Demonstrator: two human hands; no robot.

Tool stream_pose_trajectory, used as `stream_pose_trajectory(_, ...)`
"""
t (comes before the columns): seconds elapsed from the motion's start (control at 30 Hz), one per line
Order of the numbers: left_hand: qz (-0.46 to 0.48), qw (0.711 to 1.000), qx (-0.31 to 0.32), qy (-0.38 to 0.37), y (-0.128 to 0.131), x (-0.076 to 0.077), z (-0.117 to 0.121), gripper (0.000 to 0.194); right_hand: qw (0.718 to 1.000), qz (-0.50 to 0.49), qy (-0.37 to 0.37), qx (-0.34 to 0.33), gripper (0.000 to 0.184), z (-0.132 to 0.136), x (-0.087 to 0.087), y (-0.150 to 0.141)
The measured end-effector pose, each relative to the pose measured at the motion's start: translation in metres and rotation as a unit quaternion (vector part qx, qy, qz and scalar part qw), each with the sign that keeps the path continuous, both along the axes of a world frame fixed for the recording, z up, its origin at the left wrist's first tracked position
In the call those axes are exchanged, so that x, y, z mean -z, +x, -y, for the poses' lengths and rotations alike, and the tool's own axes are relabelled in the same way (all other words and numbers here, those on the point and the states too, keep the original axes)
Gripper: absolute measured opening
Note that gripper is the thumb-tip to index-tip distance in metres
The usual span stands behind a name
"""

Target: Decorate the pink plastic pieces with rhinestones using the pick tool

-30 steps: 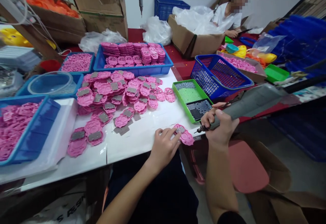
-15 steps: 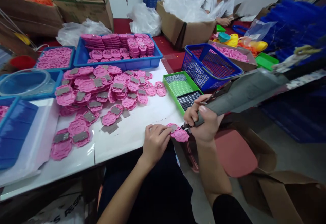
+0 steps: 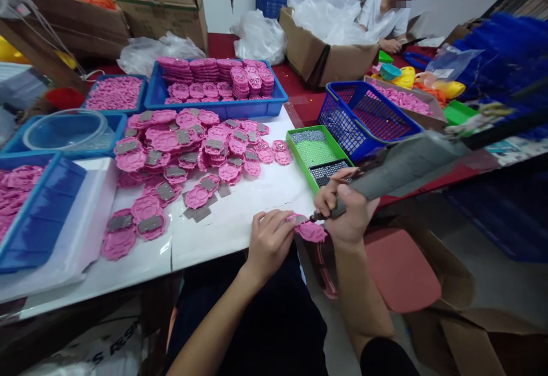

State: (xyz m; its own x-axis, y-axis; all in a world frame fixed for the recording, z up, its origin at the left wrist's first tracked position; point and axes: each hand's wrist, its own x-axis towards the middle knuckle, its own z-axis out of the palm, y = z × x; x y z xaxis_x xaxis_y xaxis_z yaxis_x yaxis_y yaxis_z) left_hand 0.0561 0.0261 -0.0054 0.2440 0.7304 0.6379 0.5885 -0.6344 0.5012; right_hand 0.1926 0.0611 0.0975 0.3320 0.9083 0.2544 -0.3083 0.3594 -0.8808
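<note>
My left hand (image 3: pixel 270 238) is closed on a pink plastic part (image 3: pixel 311 231) with a grey metal plate, at the front edge of the white table. Wrapped round a grey electric screwdriver (image 3: pixel 398 165) is my right hand (image 3: pixel 349 207). The screwdriver's dark tip meets the part near the plate; the exact contact point is too small to make out. Just beyond my hands lies a green tray (image 3: pixel 314 146) of small screws in two sections. A heap of similar pink parts (image 3: pixel 184 142) with grey plates spreads to the left.
Behind the heap, a blue tray (image 3: pixel 214 110) holds stacked pink parts. A blue basket (image 3: pixel 363 116) stands beyond the screw tray. More blue bins (image 3: pixel 43 210) line the left. A red stool (image 3: pixel 402 270) is at lower right. Across the table a person (image 3: pixel 387 19) sits.
The whole view has shifted, so the scene sits slightly farther right and lower. Both hands keep their hold, and the screwdriver tip stays at the pink part.
</note>
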Motion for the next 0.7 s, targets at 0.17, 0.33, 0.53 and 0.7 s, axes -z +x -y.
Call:
stream_pose_trajectory(0.17, -0.012, 1.0, 0.009, 0.023, -0.013, -0.011, -0.003, 0.015, 0.994, -0.003, 0.012, 0.105, 0.012, 0.004, -0.007, 0.016)
stream_pose_trajectory(0.33, -0.074, 0.992, -0.017, 0.103, -0.052, -0.035, -0.023, 0.017, 0.988, 0.011, 0.0, 0.153, 0.013, 0.007, -0.008, 0.029)
stream_pose_trajectory(0.53, -0.163, 0.955, -0.199, 0.147, -0.133, -0.078, -0.103, 0.01, 0.991, 0.01, -0.015, 0.13, 0.014, 0.006, 0.005, 0.037)
stream_pose_trajectory(0.7, -0.258, 0.911, -0.317, 0.048, -0.189, -0.107, -0.169, 0.022, 0.992, 0.011, -0.024, 0.12, 0.017, 0.01, 0.008, 0.035)
